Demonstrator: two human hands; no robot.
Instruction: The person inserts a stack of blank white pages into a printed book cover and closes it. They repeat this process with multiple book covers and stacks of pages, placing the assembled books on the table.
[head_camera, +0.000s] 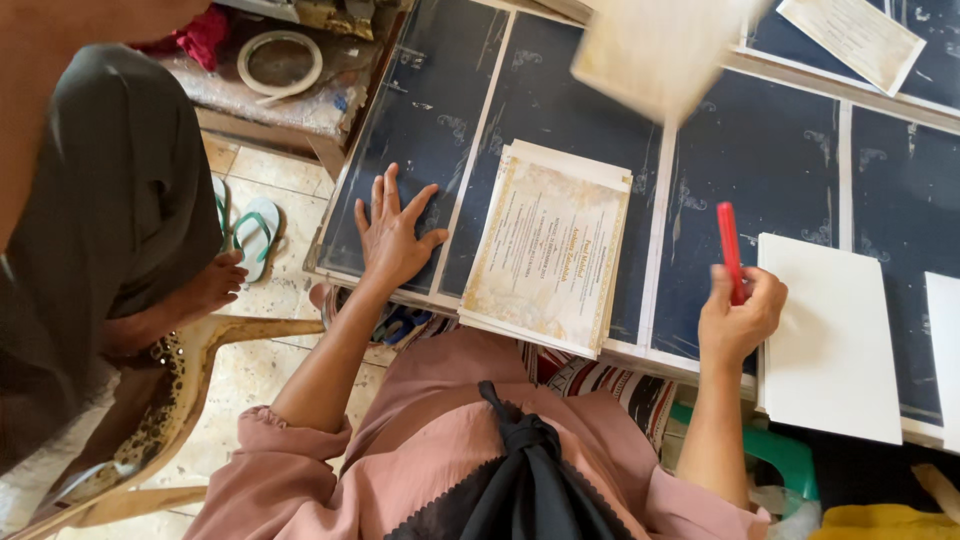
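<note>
A wide bench (560, 110) fills the upper view, its dark blue panels parted by pale strips. At the far left a second person in a dark grey garment (100, 230) sits on a wooden chair (170, 400), one bare foot on the tiled floor near a pair of green-strapped sandals (250, 232). The person wearing the camera is in a dusty pink top (440, 450) with a black cloth hanging down the front.

On the bench, to the right, lies a plain white sheet (830, 340), with the edge of another one just beside it at the frame's border. Near the middle lies a stack of cream certificates with ornate gold borders (550, 250), tilted a little, its lower edge reaching the bench's near rim. Above it a blurred cream sheet (655, 50) is in the air; what carries it is hard to tell.

The left hand (392, 232) rests flat on a dark panel, fingers spread apart, just left of the certificate stack and not touching it. The right hand (738, 318) is closed around a red pen (730, 250), held upright above the bench edge, between the stack and the white sheet.
</note>
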